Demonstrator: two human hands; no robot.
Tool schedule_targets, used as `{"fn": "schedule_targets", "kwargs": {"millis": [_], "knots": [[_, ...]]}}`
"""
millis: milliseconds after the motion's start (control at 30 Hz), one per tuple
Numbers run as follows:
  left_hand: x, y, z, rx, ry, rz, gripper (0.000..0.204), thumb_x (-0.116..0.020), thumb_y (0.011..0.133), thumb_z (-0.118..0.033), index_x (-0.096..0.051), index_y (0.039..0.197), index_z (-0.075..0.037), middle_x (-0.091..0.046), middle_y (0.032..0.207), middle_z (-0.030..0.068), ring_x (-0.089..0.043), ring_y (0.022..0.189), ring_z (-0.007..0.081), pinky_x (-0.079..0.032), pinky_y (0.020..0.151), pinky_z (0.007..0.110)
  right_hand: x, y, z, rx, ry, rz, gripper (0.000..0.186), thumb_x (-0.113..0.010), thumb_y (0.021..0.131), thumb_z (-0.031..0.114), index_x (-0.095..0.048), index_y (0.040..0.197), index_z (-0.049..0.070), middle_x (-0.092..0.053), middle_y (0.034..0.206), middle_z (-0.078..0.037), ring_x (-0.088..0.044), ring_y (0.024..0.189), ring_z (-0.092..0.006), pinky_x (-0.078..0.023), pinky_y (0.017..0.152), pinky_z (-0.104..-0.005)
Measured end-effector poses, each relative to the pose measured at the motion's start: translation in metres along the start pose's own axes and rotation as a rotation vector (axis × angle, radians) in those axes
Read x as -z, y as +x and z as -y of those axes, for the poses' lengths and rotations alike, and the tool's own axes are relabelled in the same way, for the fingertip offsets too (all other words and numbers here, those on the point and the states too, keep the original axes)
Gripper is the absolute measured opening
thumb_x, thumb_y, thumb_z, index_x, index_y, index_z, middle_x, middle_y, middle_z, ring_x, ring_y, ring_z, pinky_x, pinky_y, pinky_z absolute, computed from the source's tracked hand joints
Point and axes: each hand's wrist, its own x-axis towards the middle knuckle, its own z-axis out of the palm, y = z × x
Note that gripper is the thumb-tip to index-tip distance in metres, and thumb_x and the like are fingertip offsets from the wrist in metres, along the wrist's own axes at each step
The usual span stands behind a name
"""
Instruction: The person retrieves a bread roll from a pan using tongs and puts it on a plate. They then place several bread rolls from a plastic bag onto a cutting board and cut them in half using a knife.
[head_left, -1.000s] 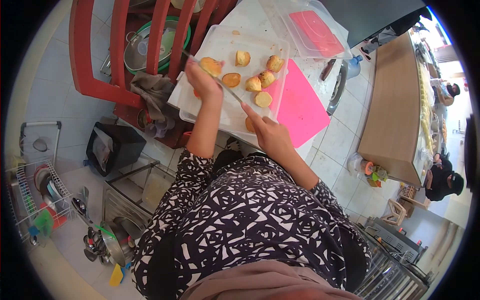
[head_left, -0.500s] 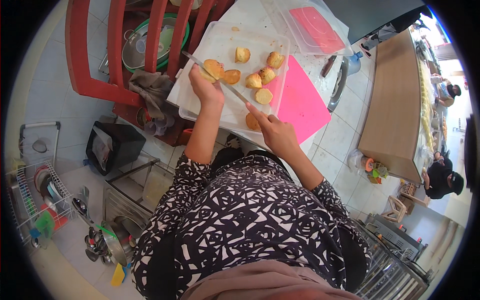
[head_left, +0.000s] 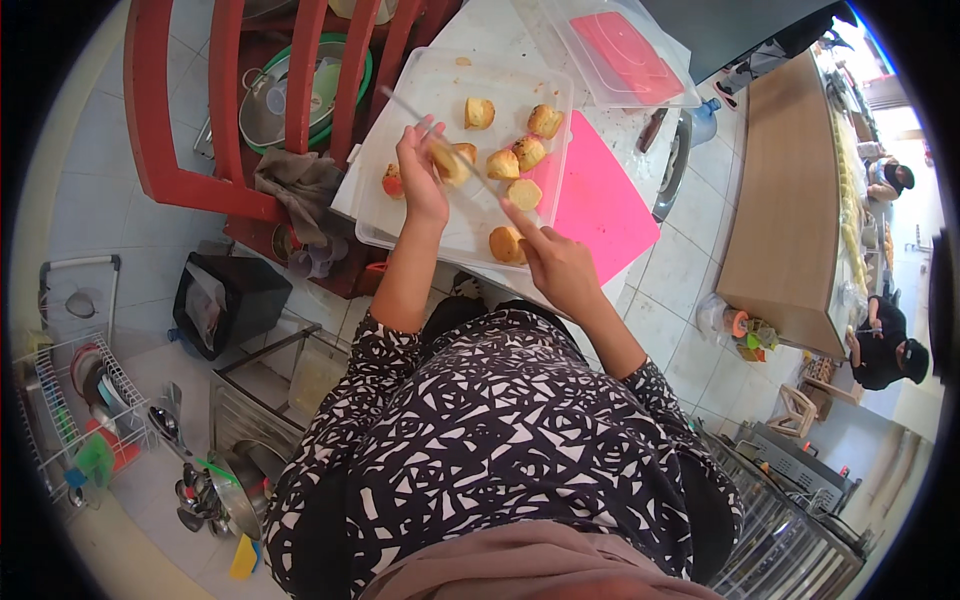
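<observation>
A long thin knife, blurred by motion, slants across the plastic tray. My right hand is closed on its handle end, index finger stretched along it. My left hand is raised over the tray's left part, its fingers curled against a golden pastry under the blade; the blur hides part of this grip. Left of that hand lies a pastry piece with a red patch. More pastries stand in the shallow translucent tray, and a round brown one sits by my right hand.
A pink sheet lies under the tray's right side. Beyond it is a clear lid with a pink one. A red chair with a cloth stands at left. Two people are at a long counter far right.
The piece with the red patch now lies at the tray's left side. My left hand has shifted slightly right and turned, and the knife has moved with a blur.
</observation>
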Motion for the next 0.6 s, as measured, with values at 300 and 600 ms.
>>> {"fn": "schedule_targets", "kwargs": {"millis": [300, 600], "knots": [[0.012, 0.052, 0.000, -0.172, 0.867, 0.277, 0.038, -0.053, 0.077, -0.007, -0.049, 0.115, -0.008, -0.052, 0.110, 0.0124, -0.055, 0.094, 0.0233, -0.040, 0.087, 0.037, 0.032, -0.015, -0.028, -0.145, 0.077, -0.306, 0.056, -0.054, 0.080, 0.006, -0.038, 0.131, 0.023, -0.056, 0.067, -0.012, -0.055, 0.057, -0.0267, -0.043, 0.054, -0.0371], [-0.014, 0.109, 0.030, -0.516, 1.632, 0.955, 0.059, -0.066, 0.064, -0.004, -0.042, 0.117, -0.015, -0.049, 0.113, 0.0125, -0.049, 0.104, 0.0331, -0.044, 0.084, 0.038, 0.028, -0.024, -0.020, -0.178, 0.108, -0.292, 0.057, -0.054, 0.080, 0.004, -0.038, 0.132, 0.021, -0.054, 0.065, -0.013, -0.055, 0.056, -0.0285, -0.043, 0.054, -0.0366]]}}
